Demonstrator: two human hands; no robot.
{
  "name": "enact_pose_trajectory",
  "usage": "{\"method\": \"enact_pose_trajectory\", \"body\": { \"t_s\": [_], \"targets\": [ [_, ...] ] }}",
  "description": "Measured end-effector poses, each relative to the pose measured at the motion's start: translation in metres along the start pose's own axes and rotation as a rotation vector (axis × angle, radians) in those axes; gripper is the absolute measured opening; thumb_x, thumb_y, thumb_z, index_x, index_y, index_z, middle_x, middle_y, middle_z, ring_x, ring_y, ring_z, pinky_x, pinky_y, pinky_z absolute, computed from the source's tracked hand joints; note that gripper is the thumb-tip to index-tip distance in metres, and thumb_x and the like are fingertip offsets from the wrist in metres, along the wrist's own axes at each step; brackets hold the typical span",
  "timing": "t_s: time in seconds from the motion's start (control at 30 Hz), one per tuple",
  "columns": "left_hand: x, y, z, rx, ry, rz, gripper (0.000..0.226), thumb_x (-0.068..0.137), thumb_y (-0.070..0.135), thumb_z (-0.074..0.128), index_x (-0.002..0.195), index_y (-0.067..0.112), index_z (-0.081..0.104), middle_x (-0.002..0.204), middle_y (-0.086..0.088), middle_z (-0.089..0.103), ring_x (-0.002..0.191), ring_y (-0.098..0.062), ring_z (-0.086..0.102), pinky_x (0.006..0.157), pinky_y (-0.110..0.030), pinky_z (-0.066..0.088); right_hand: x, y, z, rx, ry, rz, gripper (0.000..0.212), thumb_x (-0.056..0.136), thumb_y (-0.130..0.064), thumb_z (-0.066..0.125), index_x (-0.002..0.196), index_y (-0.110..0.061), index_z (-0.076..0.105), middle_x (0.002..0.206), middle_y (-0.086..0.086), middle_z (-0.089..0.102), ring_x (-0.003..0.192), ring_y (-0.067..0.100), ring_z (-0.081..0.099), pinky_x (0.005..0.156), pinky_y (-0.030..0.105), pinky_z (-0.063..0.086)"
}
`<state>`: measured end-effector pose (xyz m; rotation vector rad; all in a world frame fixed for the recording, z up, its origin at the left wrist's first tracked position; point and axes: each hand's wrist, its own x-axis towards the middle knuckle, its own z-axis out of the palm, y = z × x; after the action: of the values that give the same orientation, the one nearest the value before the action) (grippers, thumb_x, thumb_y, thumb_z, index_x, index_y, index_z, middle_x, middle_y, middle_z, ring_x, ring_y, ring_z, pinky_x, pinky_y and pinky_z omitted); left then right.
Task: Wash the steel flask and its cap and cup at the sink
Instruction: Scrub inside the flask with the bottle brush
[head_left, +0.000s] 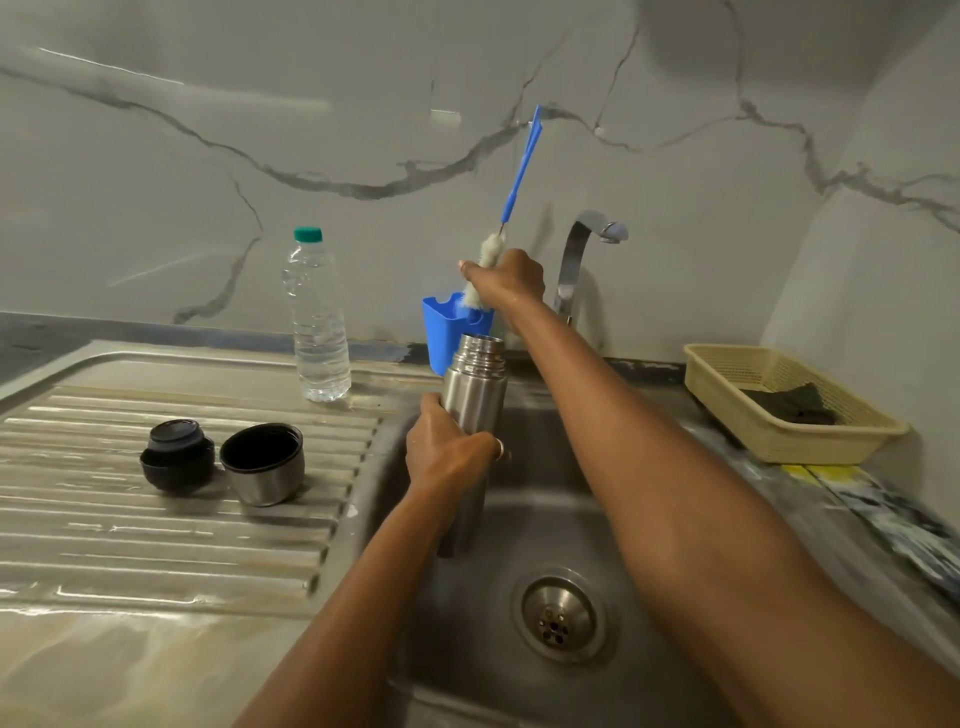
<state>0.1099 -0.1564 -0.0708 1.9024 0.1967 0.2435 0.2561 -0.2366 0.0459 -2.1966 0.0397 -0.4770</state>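
Sink basin (571, 519), flask (475, 384) held upright above it.
Left hand (447, 452) grips the open flask's body; right hand (506, 283), at 12 o'clock, seemingly clutches a brush (522, 166) by its bristles.

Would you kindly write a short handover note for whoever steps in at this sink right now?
Left hand grips the flask, upright and uncapped, over the sink.
Right hand grips the brush by its bristle end, handle up, above the blue holder.
Cap and cup sit on the draining board, left.
Done: flask taken apart.
Left: scrub and rinse all three; no water shows at the tap.
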Motion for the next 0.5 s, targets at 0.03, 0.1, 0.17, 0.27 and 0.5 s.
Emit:
{"method": "enact_pose_trajectory", "body": {
  "t_s": [0.03,0.1,0.17,0.27,0.5],
  "targets": [
    [0.0,0.0,-0.001,0.003,0.0,0.0,0.061,0.068,0.01,0.086,0.113,0.015,0.045,0.107,-0.011,0.062,0.094,-0.026,0.062,0.081,-0.04,0.056,0.002,-0.002,0.003,-0.028,-0.001,-0.007,0.044,0.093,-0.042,0.066,0.12,-0.007,0.063,0.117,0.008,0.068,0.104,0.024,0.066,0.086,0.034,0.055],
    [-0.001,0.0,-0.002,0.009,-0.005,-0.008,0.061,0.068,0.01,0.086,0.113,0.016,0.044,0.107,-0.01,0.061,0.094,-0.025,0.062,0.082,-0.04,0.056,0.005,-0.006,0.006,-0.07,-0.008,-0.019,0.033,0.093,-0.03,0.063,0.115,-0.006,0.063,0.114,0.009,0.069,0.095,0.023,0.065,0.074,0.031,0.052],
    [-0.001,0.002,-0.003,0.011,0.001,-0.016,0.062,0.069,0.011,0.086,0.113,0.017,0.043,0.107,-0.009,0.061,0.094,-0.024,0.061,0.081,-0.038,0.054,0.006,-0.011,0.006,-0.072,-0.013,-0.035,0.026,0.093,-0.022,0.059,0.112,-0.004,0.063,0.11,0.01,0.069,0.091,0.023,0.065,0.069,0.029,0.048],
    [0.0,0.003,-0.005,0.01,0.009,-0.023,0.061,0.068,0.011,0.086,0.114,0.015,0.045,0.108,-0.009,0.062,0.095,-0.025,0.061,0.075,-0.034,0.049,0.006,-0.02,-0.004,-0.072,0.03,-0.092,0.027,0.094,-0.022,0.056,0.111,-0.002,0.064,0.1,0.007,0.064,0.089,0.025,0.063,0.07,0.03,0.047],
    [-0.002,0.002,-0.005,0.02,0.007,-0.026,0.068,0.067,0.011,0.089,0.121,0.013,0.047,0.109,-0.01,0.062,0.096,-0.025,0.06,0.079,-0.036,0.052,0.006,-0.039,-0.039,-0.111,0.171,-0.204,0.018,0.095,-0.022,0.053,0.092,-0.006,0.062,0.073,-0.002,0.054,0.067,0.016,0.053,0.056,0.026,0.038]
  ]
}}
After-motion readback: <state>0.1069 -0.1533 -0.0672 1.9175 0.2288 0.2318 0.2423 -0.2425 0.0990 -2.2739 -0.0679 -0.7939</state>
